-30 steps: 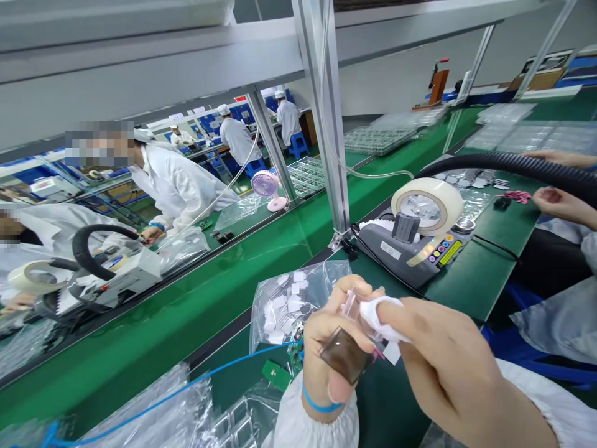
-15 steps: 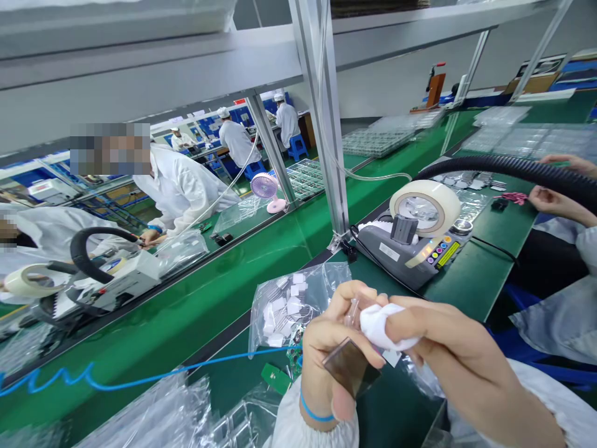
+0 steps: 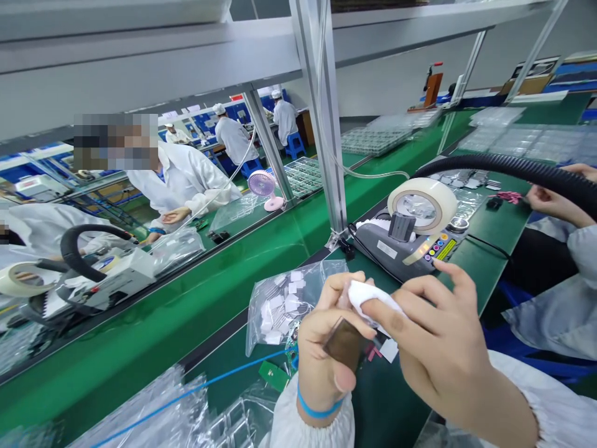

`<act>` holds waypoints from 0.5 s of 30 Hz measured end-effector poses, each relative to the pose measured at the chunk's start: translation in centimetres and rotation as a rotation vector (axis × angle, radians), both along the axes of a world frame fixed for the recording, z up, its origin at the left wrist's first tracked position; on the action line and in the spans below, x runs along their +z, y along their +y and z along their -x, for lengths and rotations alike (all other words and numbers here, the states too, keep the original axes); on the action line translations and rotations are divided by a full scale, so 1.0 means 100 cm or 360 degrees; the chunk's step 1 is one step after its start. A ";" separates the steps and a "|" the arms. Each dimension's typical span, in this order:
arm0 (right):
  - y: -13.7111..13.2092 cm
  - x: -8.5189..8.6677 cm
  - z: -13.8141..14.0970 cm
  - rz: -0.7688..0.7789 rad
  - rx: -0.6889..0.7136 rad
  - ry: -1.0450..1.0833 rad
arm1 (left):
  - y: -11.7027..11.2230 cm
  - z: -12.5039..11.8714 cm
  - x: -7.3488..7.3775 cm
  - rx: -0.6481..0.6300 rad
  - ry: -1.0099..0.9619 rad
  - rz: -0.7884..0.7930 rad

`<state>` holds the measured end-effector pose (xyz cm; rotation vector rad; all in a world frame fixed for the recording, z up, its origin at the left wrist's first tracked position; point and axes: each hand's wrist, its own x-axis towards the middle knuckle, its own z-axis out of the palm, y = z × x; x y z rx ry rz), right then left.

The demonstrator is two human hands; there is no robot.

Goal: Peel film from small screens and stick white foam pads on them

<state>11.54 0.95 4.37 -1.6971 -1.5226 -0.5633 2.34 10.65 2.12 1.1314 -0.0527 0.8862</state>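
My left hand (image 3: 313, 339) is closed on a small dark rectangular panel (image 3: 344, 343) with a glossy face, held tilted above the bench. A blue wrist strap (image 3: 319, 410) circles that wrist. Between the thumb and fingers of my right hand (image 3: 441, 326) is a folded white cloth (image 3: 364, 292), pressed against the fingertips of my left hand. Whatever lies under the cloth is mostly hidden. Just below the hands shows a white square tab (image 3: 388, 350) beside some pink and dark bits. A green circuit board (image 3: 273, 375) lies left of my left wrist.
A clear bag of white-tabbed parts (image 3: 283, 305) lies behind my hands. Beyond it stands a grey tape dispenser (image 3: 385, 249) carrying a tape roll (image 3: 422, 205). A metal post (image 3: 326, 124) rises at the bench edge beside the green conveyor (image 3: 224, 280). Another person's hand (image 3: 543, 202) is at right.
My right hand has shifted its grip, with its outer fingers now spread and raised. The cloth has moved slightly left and up. The panel stays in my left hand.
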 end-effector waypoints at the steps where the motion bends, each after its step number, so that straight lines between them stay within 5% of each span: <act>1: -0.002 -0.001 0.002 0.0025 0.0037 0.0072 | 0.000 0.000 0.001 0.0028 -0.0002 -0.0023; 7: -0.012 -0.009 0.004 0.0423 0.0547 0.0820 | 0.004 -0.003 -0.005 0.0051 -0.0042 -0.0059; 15: -0.001 -0.013 0.001 0.0233 0.0617 0.0758 | 0.003 -0.005 -0.005 -0.0112 -0.0068 0.0074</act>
